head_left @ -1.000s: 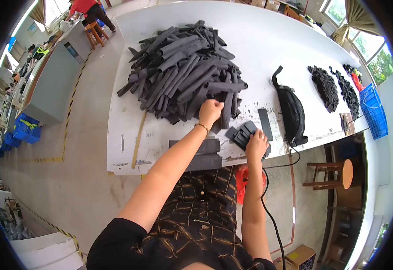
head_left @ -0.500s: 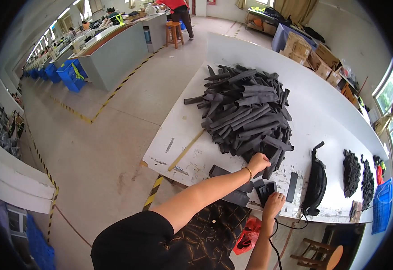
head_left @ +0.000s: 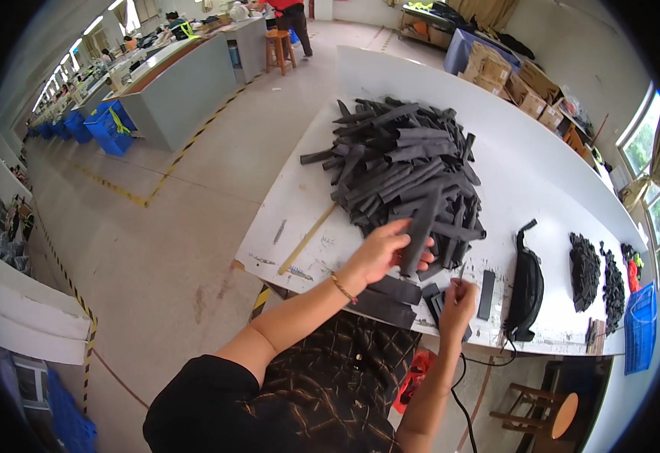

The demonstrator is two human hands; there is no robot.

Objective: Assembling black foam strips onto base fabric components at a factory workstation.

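Note:
A dark grey fabric strip (head_left: 423, 230) stands out lengthwise from my left hand (head_left: 383, 253), whose fingers and thumb are closed around its lower half. Behind it a large heap of similar dark fabric strips (head_left: 402, 162) covers the middle of the white table. My right hand (head_left: 460, 303) is a short way to the right, near the table's front edge, fingertips pinched; what they hold, if anything, is too small to make out. Beneath and beside it lie small black pieces (head_left: 433, 300). Flat black strips (head_left: 383, 306) lie stacked at the front edge, below my left hand.
On the white table (head_left: 285, 238) are a yellowish ruler-like strip (head_left: 307, 240), a single flat dark strip (head_left: 486, 294), a black elongated pouch (head_left: 526, 291) and smaller dark piles (head_left: 584, 272) farther right. A cable (head_left: 466, 404) hangs below the edge, near a wooden stool (head_left: 545, 414).
My left hand has drawn a fabric strip from the heap and brought it toward me, tilted upward. The right hand has lifted off the small black pieces, fingers now pinched.

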